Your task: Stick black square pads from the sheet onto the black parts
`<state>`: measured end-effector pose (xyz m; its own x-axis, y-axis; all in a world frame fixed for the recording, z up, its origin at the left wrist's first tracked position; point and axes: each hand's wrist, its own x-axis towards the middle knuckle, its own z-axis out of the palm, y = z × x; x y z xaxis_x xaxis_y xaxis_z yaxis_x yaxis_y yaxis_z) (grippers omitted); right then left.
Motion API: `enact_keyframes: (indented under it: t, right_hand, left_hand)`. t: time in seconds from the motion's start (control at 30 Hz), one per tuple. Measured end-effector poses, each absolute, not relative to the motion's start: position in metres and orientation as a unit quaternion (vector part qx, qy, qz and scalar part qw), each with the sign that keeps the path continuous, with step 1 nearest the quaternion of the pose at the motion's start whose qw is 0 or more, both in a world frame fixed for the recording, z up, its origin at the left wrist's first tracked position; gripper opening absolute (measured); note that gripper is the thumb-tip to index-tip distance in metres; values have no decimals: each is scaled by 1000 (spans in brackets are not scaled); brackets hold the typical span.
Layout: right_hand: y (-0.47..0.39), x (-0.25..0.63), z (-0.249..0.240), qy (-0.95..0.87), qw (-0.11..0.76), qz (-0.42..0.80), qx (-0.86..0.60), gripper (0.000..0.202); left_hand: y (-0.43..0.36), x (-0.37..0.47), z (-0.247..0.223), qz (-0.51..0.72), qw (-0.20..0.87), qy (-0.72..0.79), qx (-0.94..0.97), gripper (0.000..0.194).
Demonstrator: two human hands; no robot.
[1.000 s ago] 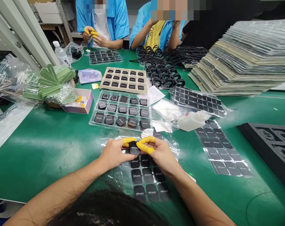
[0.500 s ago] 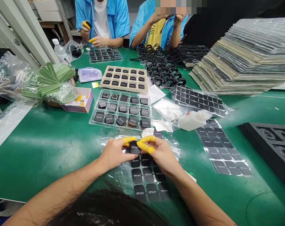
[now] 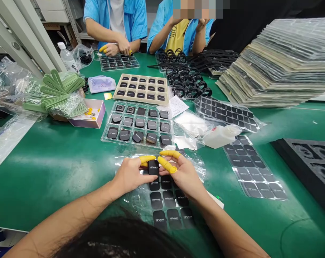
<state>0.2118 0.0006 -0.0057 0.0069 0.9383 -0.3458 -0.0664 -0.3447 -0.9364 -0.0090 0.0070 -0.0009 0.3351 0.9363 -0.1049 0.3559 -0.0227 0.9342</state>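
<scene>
My left hand, with yellow finger covers, grips a black square piece marked HiFuture by its left side. At its right edge is my right hand, thumb and index finger in yellow covers and spread apart; its other fingertips reach behind the piece. Under both hands lies a clear sheet of black square films. Beyond them is a clear tray of black square pieces, some tilted in their compartments.
A beige tray stands farther back. To the left are green straps and a small box. A white bottle, another film sheet, a black foam tray and stacked trays are right. Two people sit opposite.
My right thumb and index finger have parted and come off the front of the black piece. Across the table, a person's hands have moved down to a tray.
</scene>
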Motion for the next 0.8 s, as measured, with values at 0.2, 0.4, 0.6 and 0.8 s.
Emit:
enact_keyframes:
  t: [0.2,0.4,0.6,0.8]
  right_hand:
    - [-1,204,-10,-455,356,602,-551,68]
    - [-2,196,-20,-443,382,600,-545,60]
    - [-1,202,-25,-419,428,611,-518,55]
    - [-6,209,-29,-454,399,616,-505,57]
  left_hand:
    - [5,-10,-4,271,447,500,690,34]
    - [5,-10,-4,284,456,481,693,42]
    - [8,-9,-2,260,456,499,690,41]
    - [10,-8,-9,261,487,483,679,53]
